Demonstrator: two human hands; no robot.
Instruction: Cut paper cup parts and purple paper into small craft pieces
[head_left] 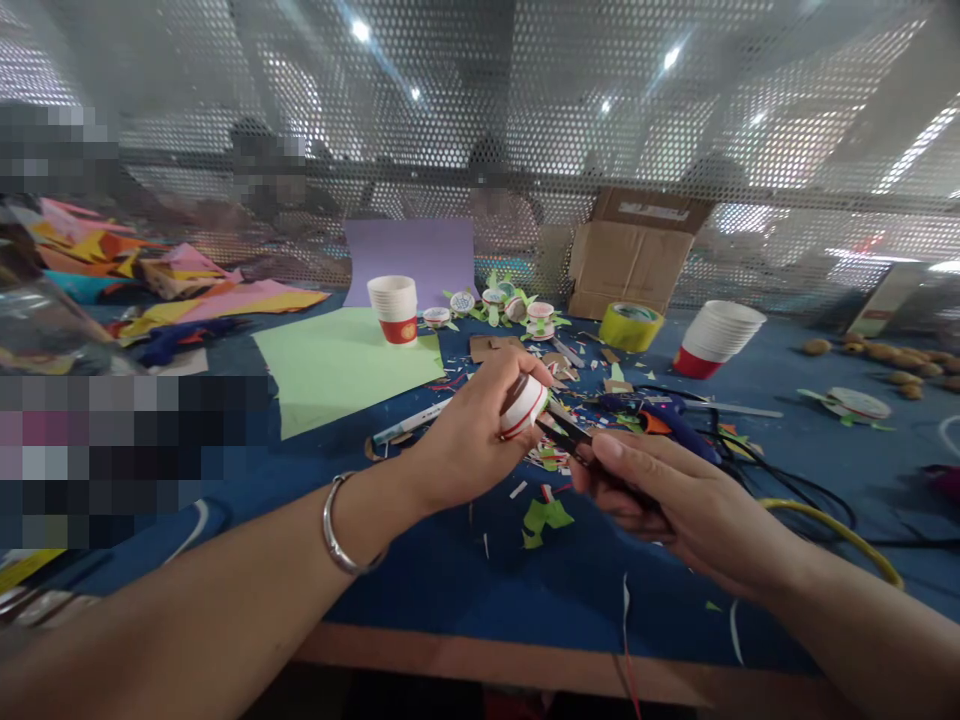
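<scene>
Blue cloth covers the worktop point(465, 580), which runs back to a perforated metal screen point(525, 120). A cardboard box point(634, 255) stands open against that screen, and a pale green paper sheet point(337, 365) lies flat at the left. The left hand point(469, 440) is raised over the middle of the worktop, and its grip is closed around a cut cup base point(523, 408), white with a red band. The right hand point(675, 500) faces it, its grip wrapped round black scissors point(570, 435) whose blades touch the cup base. 1 tipped cup stack point(716, 338) lies at the right, 1 upright cup stack point(395, 308) stands on the green sheet, and a yellow tape roll point(630, 325) sits by the box. Green paper scraps point(546, 517) lie below the hands.
</scene>
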